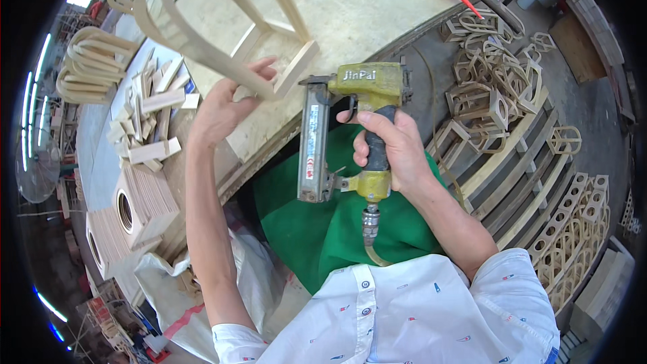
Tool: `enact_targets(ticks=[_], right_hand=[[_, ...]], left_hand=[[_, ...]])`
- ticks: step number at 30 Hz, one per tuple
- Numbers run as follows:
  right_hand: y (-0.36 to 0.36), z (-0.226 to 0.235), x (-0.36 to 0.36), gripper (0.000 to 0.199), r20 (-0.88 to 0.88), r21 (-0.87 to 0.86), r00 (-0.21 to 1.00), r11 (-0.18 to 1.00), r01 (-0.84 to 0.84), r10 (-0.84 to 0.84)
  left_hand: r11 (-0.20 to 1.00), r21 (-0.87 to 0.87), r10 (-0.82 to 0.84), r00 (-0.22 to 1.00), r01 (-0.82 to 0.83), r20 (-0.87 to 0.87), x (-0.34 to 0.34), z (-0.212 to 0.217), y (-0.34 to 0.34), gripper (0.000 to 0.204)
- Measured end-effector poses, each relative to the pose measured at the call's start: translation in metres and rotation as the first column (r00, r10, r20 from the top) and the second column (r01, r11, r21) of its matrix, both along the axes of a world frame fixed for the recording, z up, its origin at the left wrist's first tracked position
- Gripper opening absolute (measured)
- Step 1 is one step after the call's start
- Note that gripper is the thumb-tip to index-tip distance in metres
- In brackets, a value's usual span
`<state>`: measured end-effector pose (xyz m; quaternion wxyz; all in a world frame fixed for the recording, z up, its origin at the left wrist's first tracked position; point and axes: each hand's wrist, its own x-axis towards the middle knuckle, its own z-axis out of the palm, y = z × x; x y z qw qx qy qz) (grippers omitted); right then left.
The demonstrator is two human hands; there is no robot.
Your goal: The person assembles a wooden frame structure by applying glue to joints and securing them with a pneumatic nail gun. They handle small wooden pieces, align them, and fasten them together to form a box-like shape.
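The bentwood frame (205, 54) was over the workbench (364, 20), its long axis running from the rounded top at far left to the straight end rail (296, 71) at near right. Just right of that rail was the nail gun (367, 84), nose pointed left towards it — whether they touched was hard to tell. The left hand (219, 108), nearer the frame, had its fingers curled round the frame's near leg, thumb on the near side. The right hand (397, 145), right of the frame, wrapped the gun's black grip (379, 152) — index finger by the trigger (352, 104), forearm slanting forward and left.
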<state>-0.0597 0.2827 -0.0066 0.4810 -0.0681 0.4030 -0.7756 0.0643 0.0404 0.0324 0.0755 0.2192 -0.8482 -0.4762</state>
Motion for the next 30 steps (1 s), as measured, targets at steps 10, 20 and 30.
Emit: enact_targets(ticks=[10, 20, 30], right_hand=[[-0.008, 0.0, -0.06, 0.027, -0.092, 0.0, 0.996, 1.0, -0.002, 0.002], [-0.014, -0.003, -0.067, 0.021, -0.031, -0.022, 0.999, 0.999, -0.032, 0.031], [-0.016, -0.004, -0.068, 0.027, -0.038, 0.031, 0.996, 0.996, -0.078, 0.079]], left_hand=[[0.99, -0.004, -0.138, 0.99, 0.138, -0.034, -0.064, -0.011, -0.036, 0.063], [0.981, -0.05, -0.179, 0.976, 0.186, 0.122, -0.073, -0.006, -0.02, 0.071], [0.983, -0.058, -0.163, 0.978, 0.172, 0.133, -0.075, -0.004, -0.017, 0.07]])
